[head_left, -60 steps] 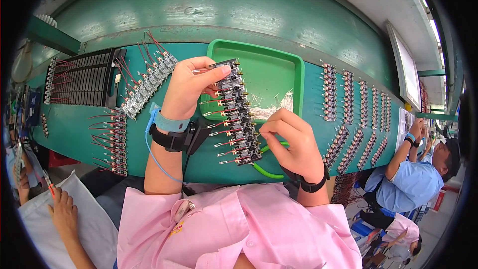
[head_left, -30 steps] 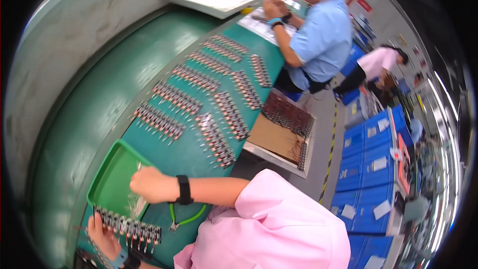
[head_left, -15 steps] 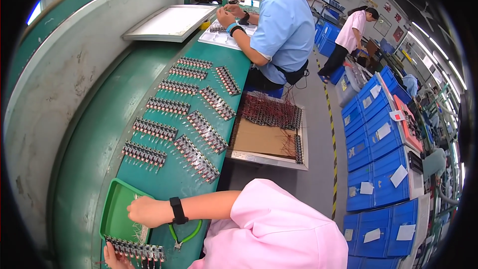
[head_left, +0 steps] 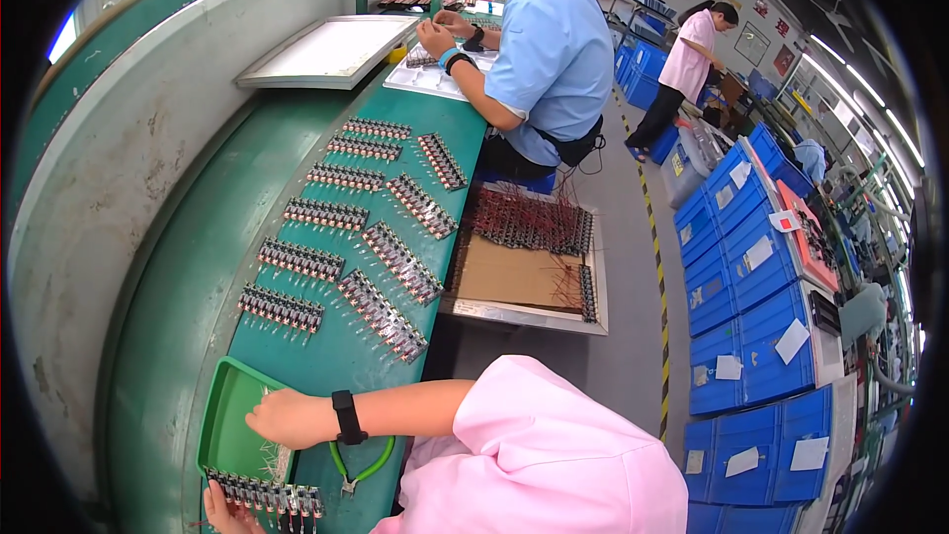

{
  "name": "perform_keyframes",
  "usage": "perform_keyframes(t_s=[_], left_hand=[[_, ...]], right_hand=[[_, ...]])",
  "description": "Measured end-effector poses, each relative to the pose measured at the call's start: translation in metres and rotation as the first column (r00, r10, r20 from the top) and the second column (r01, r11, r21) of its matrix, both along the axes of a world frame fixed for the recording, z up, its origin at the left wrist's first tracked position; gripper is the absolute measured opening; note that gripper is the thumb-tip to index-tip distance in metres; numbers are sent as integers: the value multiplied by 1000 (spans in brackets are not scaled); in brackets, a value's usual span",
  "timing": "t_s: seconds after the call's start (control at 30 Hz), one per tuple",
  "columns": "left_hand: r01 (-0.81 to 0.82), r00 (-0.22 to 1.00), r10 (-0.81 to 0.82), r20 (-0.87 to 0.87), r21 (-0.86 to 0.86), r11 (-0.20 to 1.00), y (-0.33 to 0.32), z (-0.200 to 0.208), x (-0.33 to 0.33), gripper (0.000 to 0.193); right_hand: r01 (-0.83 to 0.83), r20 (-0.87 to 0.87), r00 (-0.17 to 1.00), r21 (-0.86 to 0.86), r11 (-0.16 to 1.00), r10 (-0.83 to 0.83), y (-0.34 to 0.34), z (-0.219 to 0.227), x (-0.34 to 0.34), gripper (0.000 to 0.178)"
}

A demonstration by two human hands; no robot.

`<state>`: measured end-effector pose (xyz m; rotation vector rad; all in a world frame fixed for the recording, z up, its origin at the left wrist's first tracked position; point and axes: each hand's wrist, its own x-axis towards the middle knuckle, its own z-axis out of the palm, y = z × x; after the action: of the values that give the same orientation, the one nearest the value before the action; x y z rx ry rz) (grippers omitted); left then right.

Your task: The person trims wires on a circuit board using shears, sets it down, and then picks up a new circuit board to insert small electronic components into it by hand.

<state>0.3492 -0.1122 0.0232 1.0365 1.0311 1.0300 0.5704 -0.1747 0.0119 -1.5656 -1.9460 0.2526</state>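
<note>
My left hand (head_left: 223, 512) grips one end of a strip of small circuit boards (head_left: 265, 496) at the near edge of the green tray (head_left: 210, 405). The strip carries a row of dark parts, with pale leads hanging from it. Inside the tray lies a loose heap of thin, pale wire-like pieces (head_left: 273, 457). Over that heap is my right hand (head_left: 293, 419), its fingers curled together; whatever the fingertips may hold is too small to make out. A black band (head_left: 349, 417) circles my right wrist. Green-handled cutters (head_left: 372, 465) rest beside the tray, partly under my right forearm.
Several similar board strips (head_left: 301, 257) lie in two rows along the green bench (head_left: 247, 344). A shallow box (head_left: 514, 277) of wired boards sits low at the right. A co-worker in blue (head_left: 554, 49) works farther along; stacked blue bins (head_left: 727, 316) line the aisle.
The view has shifted slightly, so the bench and boards appear a little to the left. My right hand stays over the tray and my left still holds the strip.
</note>
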Motion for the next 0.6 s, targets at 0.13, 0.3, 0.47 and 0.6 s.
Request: perform_keyframes(t_s=[0.13,0.3,0.47,0.6], left_hand=[[-54,999,54,6,4,999,10,-1,6,10],[80,997,-80,-3,12,997,34,1,3,11],[27,999,-28,-27,-30,999,51,-8,-22,13],[27,1000,-27,-7,3,1000,101,-15,-68,16]], right_hand=[[-14,-24,1000,5,1000,14,8,1,5,16],[-59,-120,991,6,998,59,23,7,9,10],[-87,-308,948,6,996,84,48,0,-10,5],[-121,-378,918,31,992,124,107,-17,-62,7]])
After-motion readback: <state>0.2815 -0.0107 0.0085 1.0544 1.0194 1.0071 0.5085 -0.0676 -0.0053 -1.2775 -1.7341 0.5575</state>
